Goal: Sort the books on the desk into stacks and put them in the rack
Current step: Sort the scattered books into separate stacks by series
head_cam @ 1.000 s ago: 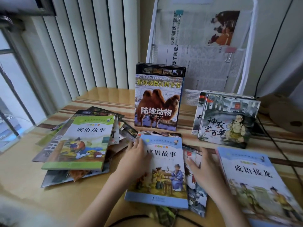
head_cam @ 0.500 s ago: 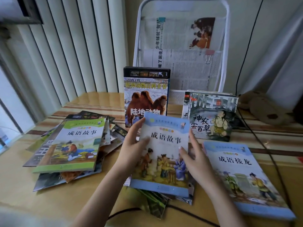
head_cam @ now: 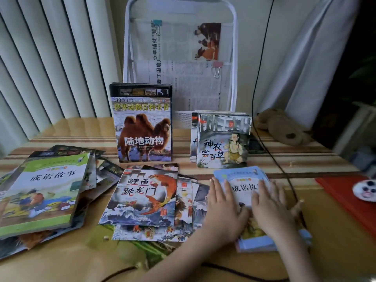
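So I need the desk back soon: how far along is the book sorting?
Early to midway. Two upright groups, the camel book and the picture-book set, stand in front of the white rack. In hand: the left hand and right hand press flat on the blue book, on a small stack. Left: the loose carp-book pile, the green-book heap, then racking everything.

Head view: forward-down, close over desk.
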